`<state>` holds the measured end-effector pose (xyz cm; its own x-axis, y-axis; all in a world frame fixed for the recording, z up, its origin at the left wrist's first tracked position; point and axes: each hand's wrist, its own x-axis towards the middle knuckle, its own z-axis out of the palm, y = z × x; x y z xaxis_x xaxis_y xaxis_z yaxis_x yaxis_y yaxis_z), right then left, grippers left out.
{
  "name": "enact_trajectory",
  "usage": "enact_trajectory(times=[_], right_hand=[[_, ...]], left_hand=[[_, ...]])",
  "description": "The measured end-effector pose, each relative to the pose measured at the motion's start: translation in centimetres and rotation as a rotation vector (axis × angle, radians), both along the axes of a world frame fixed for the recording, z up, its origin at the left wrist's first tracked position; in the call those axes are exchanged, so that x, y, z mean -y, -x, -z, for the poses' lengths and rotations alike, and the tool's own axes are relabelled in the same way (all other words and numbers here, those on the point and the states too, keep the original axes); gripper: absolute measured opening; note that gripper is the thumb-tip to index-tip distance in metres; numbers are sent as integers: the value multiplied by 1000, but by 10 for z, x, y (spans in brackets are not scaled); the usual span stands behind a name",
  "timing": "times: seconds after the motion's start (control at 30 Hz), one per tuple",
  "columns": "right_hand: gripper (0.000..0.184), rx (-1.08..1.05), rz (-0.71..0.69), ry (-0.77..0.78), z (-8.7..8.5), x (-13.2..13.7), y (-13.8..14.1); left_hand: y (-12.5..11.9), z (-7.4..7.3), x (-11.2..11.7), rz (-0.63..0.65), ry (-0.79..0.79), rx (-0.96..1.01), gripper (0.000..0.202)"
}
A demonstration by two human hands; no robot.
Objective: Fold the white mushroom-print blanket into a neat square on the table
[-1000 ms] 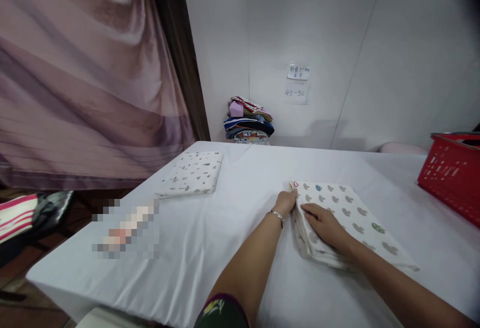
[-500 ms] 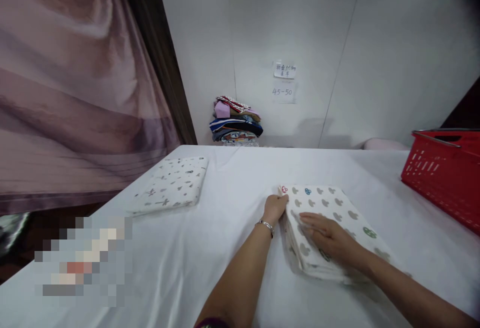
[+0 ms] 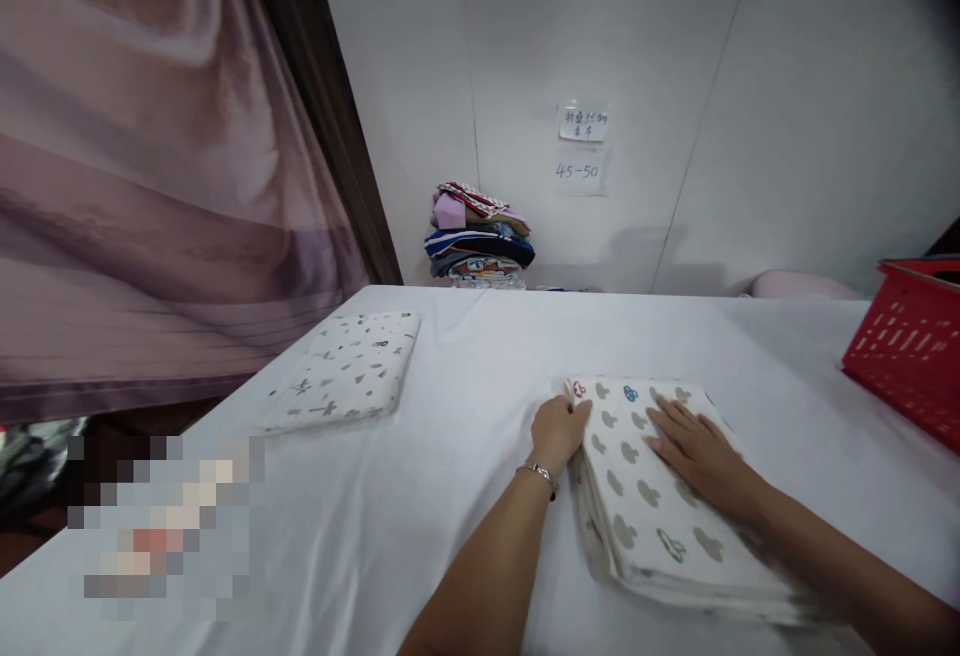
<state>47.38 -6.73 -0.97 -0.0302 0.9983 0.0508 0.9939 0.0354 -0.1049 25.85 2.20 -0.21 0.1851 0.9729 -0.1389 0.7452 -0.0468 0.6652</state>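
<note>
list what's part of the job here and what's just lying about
Job in hand:
mushroom-print cloth
left hand at its edge
right hand flat on top

Apparently lying about:
folded cloth at left
red basket
fabric pile

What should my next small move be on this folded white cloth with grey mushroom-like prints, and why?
Probably sweep your right hand gently toward the right edge of the folded white cloth: that hand lies palm-down on top, while your left hand holds the left edge near the far corner, which should steady the stacked layers.
</note>
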Motion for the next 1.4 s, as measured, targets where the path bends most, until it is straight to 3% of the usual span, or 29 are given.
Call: enact_trajectory(times=[0.13,0.3,0.4,0.5,0.6,0.73,0.87,1.03,1.23,1.4], right_hand=[[61,-2,-14,-95,-13,-18,-2],[61,29,14,-86,6,-34,-15],[63,17,21,-97,8,-36,-14],[64,-8,-27,-110,-5,-39,1],[61,-24,-149,-117,-15,-48,24],[60,-60,-301,-78,-8,-62,45],[58,-102,-318,-50,-4,-63,51],[59,-200,-342,88,-18,-21,65],[59,-306,-380,159,-13,62,85],[65,-325,-464,218,-19,103,90]], left_hand=[[0,2,-1,0,-4,11,39],[1,4,-2,8,17,26,38],[1,3,-5,-11,45,71,41],[-1,1,-11,-64,29,119,48],[-4,2,-15,-107,-23,96,44],[-8,5,-17,-102,-94,54,32],[-7,7,-18,-115,-66,63,29],[-5,5,-22,-155,1,123,38],[-6,1,-25,-129,11,135,33],[-6,-2,-26,-118,44,137,39]])
